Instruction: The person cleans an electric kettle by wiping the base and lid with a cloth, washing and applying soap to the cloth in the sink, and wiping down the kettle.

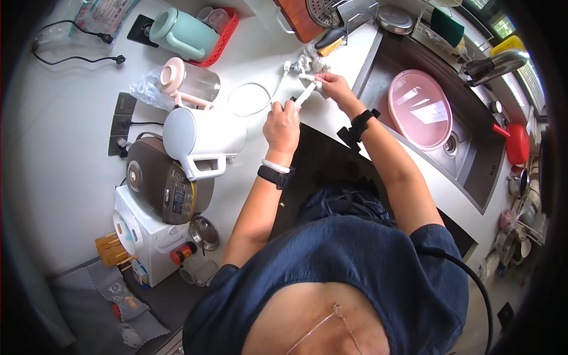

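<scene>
My left hand is closed around the lower end of a slim white stick-like object above the front edge of the white counter. At its upper end, my right hand pinches something small and white, too small to make out. A white cable lies looped on the counter to the left of my hands, with a white plug at its end. Just behind my right hand sits a greyish fluffy bundle beside a knife with a yellow part.
A white kettle, a pink-lidded pitcher and a brown rice cooker stand at the left. The mint jug is farther back. On the right, a pink basin rests in the sink.
</scene>
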A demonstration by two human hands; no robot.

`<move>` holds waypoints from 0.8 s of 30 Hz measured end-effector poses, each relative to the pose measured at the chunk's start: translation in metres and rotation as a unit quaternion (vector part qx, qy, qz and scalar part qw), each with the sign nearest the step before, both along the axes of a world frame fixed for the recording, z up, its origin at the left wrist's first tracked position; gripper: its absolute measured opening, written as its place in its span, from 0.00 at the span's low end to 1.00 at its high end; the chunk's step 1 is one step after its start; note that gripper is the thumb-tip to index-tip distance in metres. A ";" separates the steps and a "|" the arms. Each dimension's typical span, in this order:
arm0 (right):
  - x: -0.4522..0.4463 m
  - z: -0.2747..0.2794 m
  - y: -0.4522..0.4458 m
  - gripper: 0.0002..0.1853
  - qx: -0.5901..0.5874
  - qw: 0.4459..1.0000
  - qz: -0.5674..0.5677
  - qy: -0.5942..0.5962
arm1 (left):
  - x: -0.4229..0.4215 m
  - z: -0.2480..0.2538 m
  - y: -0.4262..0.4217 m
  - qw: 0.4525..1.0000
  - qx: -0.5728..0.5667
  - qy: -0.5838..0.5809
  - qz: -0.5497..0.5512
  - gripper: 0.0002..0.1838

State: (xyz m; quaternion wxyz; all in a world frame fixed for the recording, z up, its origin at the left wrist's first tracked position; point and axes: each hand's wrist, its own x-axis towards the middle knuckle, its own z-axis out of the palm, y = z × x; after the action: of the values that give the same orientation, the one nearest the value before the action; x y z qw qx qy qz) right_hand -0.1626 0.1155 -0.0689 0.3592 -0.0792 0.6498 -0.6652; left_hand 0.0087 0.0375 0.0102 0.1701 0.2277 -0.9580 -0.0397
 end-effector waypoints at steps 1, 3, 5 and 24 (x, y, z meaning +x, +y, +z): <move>0.001 0.004 -0.002 0.09 -0.005 1.000 0.000 0.026 | 0.001 -0.001 0.000 1.000 0.003 -0.003 0.001 0.11; 0.010 0.015 -0.006 0.09 -0.043 0.994 0.004 0.102 | 0.000 -0.002 -0.004 1.000 0.008 0.013 0.001 0.10; 0.025 0.043 -0.005 0.09 -0.077 0.973 0.031 0.215 | -0.004 0.003 -0.006 1.000 0.008 -0.006 0.004 0.10; 0.043 0.015 -0.015 0.08 0.015 0.935 0.015 0.354 | 0.020 -0.038 -0.020 0.999 0.003 0.042 0.004 0.21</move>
State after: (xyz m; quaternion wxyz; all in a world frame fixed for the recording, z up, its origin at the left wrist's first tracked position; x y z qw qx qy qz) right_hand -0.1194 0.1009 -0.0542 0.1170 -0.3145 0.7433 -0.5787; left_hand 0.0290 0.0174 -0.0274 0.2099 0.2298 -0.9490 -0.0511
